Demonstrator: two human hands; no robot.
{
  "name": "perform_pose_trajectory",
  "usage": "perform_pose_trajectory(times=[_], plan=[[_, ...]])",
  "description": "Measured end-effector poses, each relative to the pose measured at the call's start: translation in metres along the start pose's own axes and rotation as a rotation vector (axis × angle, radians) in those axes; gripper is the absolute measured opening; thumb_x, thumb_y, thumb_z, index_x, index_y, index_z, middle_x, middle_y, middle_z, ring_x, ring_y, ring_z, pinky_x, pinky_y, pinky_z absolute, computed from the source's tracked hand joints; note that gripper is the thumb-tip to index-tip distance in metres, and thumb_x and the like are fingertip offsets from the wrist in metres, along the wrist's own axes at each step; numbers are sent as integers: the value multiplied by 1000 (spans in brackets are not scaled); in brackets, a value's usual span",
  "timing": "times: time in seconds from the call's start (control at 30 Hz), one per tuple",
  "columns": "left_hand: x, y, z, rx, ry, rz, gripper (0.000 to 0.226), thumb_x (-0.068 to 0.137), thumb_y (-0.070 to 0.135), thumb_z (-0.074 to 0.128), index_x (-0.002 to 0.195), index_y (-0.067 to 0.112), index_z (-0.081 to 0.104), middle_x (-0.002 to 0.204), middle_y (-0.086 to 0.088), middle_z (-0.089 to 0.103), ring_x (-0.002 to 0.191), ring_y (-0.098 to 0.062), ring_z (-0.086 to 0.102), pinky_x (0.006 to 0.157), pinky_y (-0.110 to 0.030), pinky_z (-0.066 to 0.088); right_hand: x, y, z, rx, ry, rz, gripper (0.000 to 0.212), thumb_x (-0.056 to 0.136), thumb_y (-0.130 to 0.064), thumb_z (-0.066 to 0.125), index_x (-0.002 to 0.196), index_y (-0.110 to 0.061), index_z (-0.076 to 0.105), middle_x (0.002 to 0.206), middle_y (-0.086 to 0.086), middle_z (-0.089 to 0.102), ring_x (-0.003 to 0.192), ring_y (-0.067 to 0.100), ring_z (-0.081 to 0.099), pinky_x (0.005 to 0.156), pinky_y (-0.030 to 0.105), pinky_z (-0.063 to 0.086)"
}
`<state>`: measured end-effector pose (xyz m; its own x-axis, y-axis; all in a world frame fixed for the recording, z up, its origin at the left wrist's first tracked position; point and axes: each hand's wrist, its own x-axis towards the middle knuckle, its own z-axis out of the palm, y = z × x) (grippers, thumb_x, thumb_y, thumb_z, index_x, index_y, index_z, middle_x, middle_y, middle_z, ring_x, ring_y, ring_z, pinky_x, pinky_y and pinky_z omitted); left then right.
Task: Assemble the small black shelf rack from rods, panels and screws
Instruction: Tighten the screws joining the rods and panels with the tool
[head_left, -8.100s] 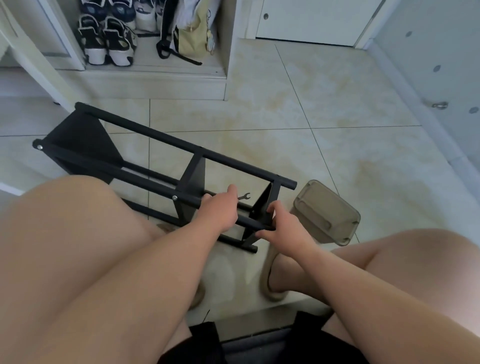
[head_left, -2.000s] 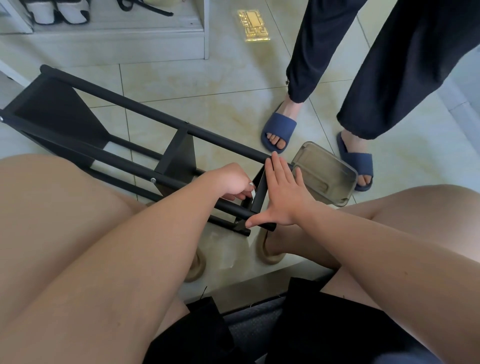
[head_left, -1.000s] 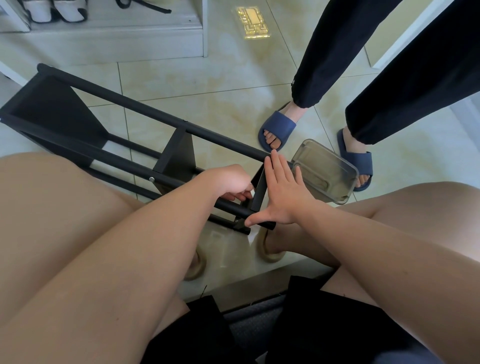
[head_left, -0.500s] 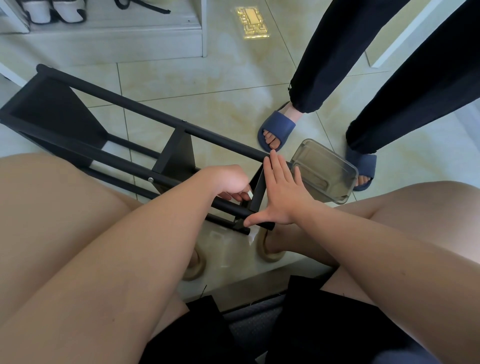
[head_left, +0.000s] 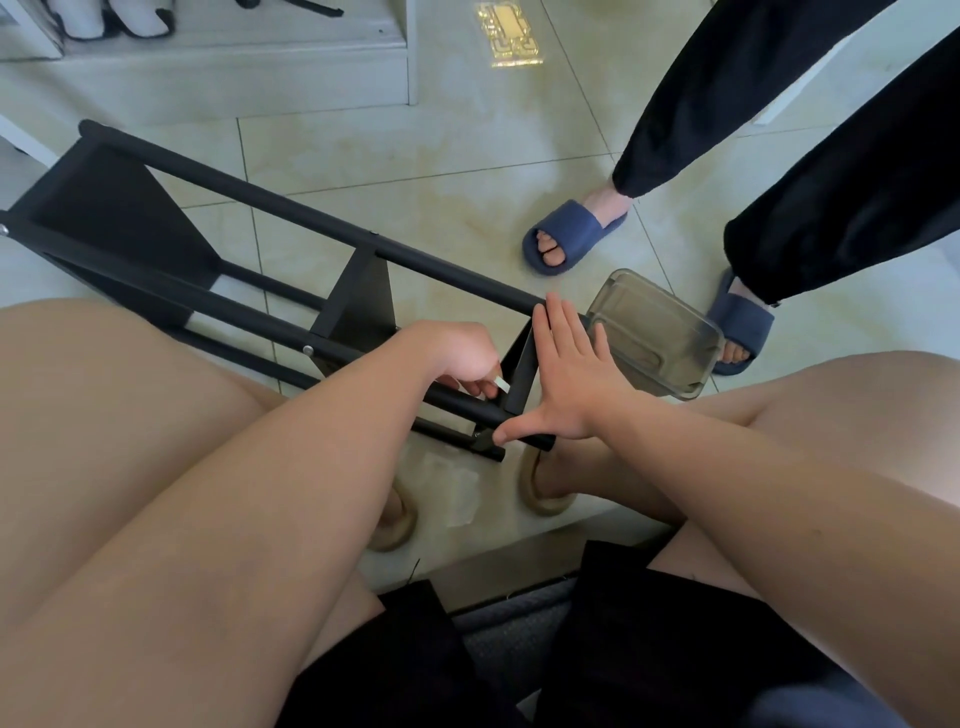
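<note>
Small black metal shelf rack (head_left: 363, 306): laid on its side on the pale tiled floor (head_left: 415, 156), in front of the seated person's knees. A small flat silvery tool (head_left: 501, 383) is pinched in the curled fingers of the left hand (head_left: 457, 353) at the near end panel (head_left: 519, 364). The right hand (head_left: 566, 384) is laid flat, fingers straight, against that panel's outer face, thumb on a rod end. Three panels and the long rods are seen joined, and one screw head (head_left: 307, 349) shows by the middle panel. Assembly is judged nearly done, with tightening at this end and standing upright left. The long axis runs from far left to near centre, the worked end just beside a clear plastic container (head_left: 654, 332).
</note>
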<state>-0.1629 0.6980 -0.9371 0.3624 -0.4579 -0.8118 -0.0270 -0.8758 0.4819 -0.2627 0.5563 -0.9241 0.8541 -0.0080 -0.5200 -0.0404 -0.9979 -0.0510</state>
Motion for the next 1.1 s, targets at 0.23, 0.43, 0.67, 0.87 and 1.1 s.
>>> perform_pose_trajectory(times=[0.23, 0.43, 0.67, 0.87, 1.1], plan=[[-7, 0, -2, 195, -41, 57, 21, 101, 17, 50, 99, 14, 71, 108, -2, 73, 99, -19, 64, 98, -38, 50, -1, -2, -1, 19, -5, 8, 165, 45, -102, 52, 154, -8, -27, 161, 8, -38, 150, 25, -33, 123, 56, -7], [-11, 3, -5, 416, -47, 62, 21, 100, 20, 51, 98, 19, 72, 106, -5, 69, 92, -22, 59, 94, -38, 48, -1, -2, 0, 15, -2, 12, 165, 44, -103, 50, 154, -8, -28, 161, 8, -38, 149, 25, -33, 123, 56, -8], [-16, 5, -4, 497, -38, 41, 33, 98, 24, 55, 129, 15, 63, 129, -4, 62, 117, -28, 58, 106, -44, 45, -2, -2, 0, 18, -2, 12, 165, 44, -103, 50, 154, -8, -28, 161, 8, -38, 150, 25, -32, 123, 56, -8], [-22, 7, -12, 347, -5, 35, 23, 96, 17, 60, 117, 19, 69, 97, 4, 69, 90, -16, 64, 88, -33, 53, -2, -2, -2, 6, -5, 15, 164, 46, -102, 52, 154, -8, -28, 161, 8, -38, 150, 25, -32, 123, 56, -7], [-19, 6, -18, 240, 51, 45, 13, 90, 12, 65, 99, 17, 73, 102, -2, 73, 94, -13, 68, 91, -34, 56, -3, -3, -2, 6, -11, 18, 164, 46, -103, 52, 153, -8, -28, 160, 8, -39, 149, 25, -33, 124, 56, -6]])
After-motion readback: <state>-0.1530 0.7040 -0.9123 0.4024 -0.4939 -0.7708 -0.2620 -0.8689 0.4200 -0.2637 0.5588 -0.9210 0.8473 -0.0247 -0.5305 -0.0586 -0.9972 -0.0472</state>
